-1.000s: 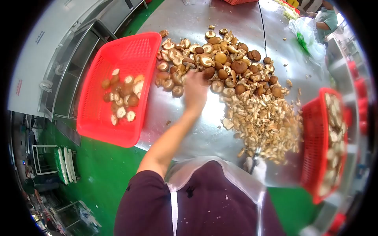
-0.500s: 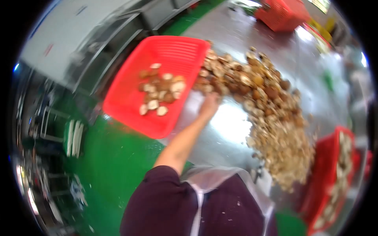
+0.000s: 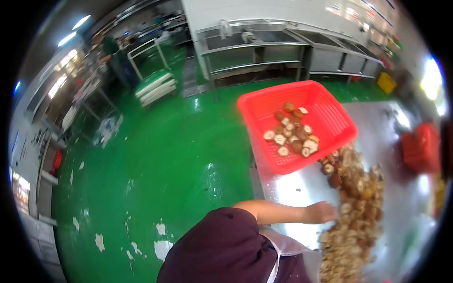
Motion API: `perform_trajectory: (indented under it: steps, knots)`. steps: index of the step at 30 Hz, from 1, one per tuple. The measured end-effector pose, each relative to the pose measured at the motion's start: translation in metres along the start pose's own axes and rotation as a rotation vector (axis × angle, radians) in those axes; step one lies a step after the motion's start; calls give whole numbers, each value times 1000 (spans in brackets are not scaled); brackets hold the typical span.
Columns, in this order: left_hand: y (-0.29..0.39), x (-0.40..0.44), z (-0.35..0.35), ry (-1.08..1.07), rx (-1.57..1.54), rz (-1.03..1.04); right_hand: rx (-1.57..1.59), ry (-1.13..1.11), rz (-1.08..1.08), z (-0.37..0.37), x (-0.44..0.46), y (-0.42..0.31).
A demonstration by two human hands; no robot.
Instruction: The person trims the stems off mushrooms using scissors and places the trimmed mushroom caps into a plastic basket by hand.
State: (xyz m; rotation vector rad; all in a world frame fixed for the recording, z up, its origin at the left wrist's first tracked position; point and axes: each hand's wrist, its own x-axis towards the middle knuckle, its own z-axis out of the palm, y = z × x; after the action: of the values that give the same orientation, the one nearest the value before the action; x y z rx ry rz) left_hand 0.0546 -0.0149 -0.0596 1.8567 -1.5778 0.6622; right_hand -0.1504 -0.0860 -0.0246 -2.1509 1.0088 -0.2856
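My left hand (image 3: 322, 212) is over the steel table at the near-left edge of a long heap of mushrooms (image 3: 361, 191). Its fingers look curled but are smeared by motion, so whether they hold anything is unclear. The heap has brown caps at its far end and paler, smaller pieces toward me. Beyond the hand, a red plastic basket (image 3: 330, 113) rests at the table's corner, with several brown-capped mushrooms (image 3: 292, 134) showing pale cut stems inside. My right hand is out of view.
Steel table (image 3: 302, 188) beneath the heap; another red basket (image 3: 421, 148) at its right. Steel sinks (image 3: 257, 52) line the back wall. On the green floor (image 3: 188, 155) stands a trolley (image 3: 155, 87) with white slabs. A person (image 3: 115, 59) is far left.
The view has swung left, so the basket and heap appear farther right. My left hand has moved from the heap's far end beside the basket to its nearer left edge.
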Motion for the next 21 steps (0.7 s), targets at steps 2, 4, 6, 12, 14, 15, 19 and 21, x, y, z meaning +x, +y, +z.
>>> perform_trajectory:
  steps: [2, 4, 6, 12, 14, 15, 19, 21]
  knots:
    - [8, -11, -30, 20, 172, 128, 15, -24, -27, 0, 5, -4]
    - [-4, -63, -14, -313, 103, 145, 36, -46, -59, -1, 9, -6]
    - [-2, -77, -20, -429, 1, -3, 58, -62, -89, -3, 12, -4]
    - [34, -48, -35, -289, -1192, -1238, 94, -125, -129, -5, 11, -6]
    - [46, -51, -32, -240, -1386, -1334, 114, -135, -133, -3, 13, -10]
    - [53, -50, -35, -247, -1432, -1347, 120, -142, -136, -3, 14, -9]
    - [68, -50, -41, -397, -1611, -1265, 127, -165, -143, 3, 15, -15]
    - [71, -46, -46, -452, -1655, -1244, 115, -185, -153, 9, 14, -18]
